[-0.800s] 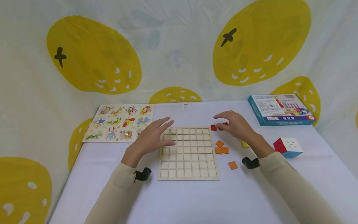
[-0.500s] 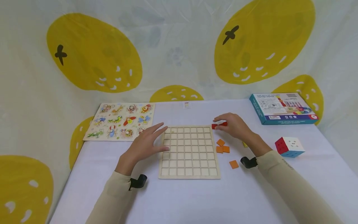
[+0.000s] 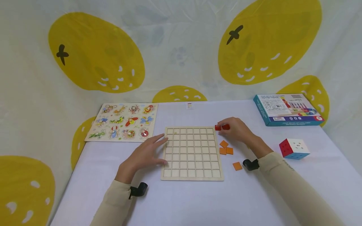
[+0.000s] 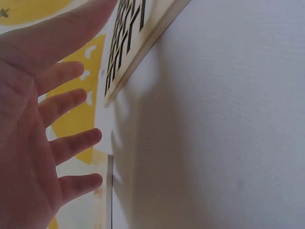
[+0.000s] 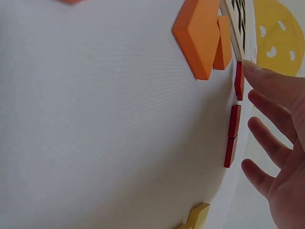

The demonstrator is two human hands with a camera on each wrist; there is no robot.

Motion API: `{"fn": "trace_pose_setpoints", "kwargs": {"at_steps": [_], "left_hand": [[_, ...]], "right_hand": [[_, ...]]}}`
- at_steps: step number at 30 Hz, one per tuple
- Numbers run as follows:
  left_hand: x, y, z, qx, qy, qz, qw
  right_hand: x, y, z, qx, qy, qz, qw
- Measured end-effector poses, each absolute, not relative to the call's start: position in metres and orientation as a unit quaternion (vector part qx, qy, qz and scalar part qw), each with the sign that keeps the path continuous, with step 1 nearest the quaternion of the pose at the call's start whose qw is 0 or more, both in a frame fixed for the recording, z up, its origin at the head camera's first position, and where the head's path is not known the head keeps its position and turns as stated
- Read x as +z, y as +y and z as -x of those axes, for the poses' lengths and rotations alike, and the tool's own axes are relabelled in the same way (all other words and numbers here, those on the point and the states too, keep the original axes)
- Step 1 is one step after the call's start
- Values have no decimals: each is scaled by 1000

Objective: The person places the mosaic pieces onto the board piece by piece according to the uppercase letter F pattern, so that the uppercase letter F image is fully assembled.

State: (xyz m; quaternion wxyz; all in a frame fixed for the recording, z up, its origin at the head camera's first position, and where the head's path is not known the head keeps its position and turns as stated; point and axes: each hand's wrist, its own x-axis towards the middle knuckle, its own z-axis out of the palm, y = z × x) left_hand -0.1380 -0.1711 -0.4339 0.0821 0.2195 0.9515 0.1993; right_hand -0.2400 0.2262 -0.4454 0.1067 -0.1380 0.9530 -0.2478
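My left hand is spread beside the left edge of a wooden grid board, its thumb tip at the edge. In the left wrist view the fingers are apart, with nothing held. My right hand reaches over small red square tiles at the board's far right corner. Its thumb is close to the nearest red tile in the right wrist view; contact is unclear. The other visible fingers are loosely bent, and the index fingertip is hidden there.
Several orange tiles lie right of the board. Yellow tiles sit near the right wrist. A puzzle cube and a flat box stand at the right. An insect picture puzzle lies back left, a small printed card at the back.
My left hand has drawn back left and nearer from over the board to its edge. My right hand has lowered over the red tiles, its thumb and index finger coming down around one.
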Motion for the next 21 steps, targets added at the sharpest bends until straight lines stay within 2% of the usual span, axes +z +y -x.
{"fn": "trace_pose_setpoints", "kwargs": {"at_steps": [4, 13, 21], "left_hand": [[-438, -171, 137, 189, 951, -229, 88], [-442, -171, 137, 161, 953, -224, 124], [-442, -171, 136, 173, 952, -210, 139]], "right_hand": [[-449, 226, 240, -249, 953, 132, 110], [-457, 226, 241, -244, 955, 151, 70], [-455, 224, 241, -227, 959, 155, 62]]}}
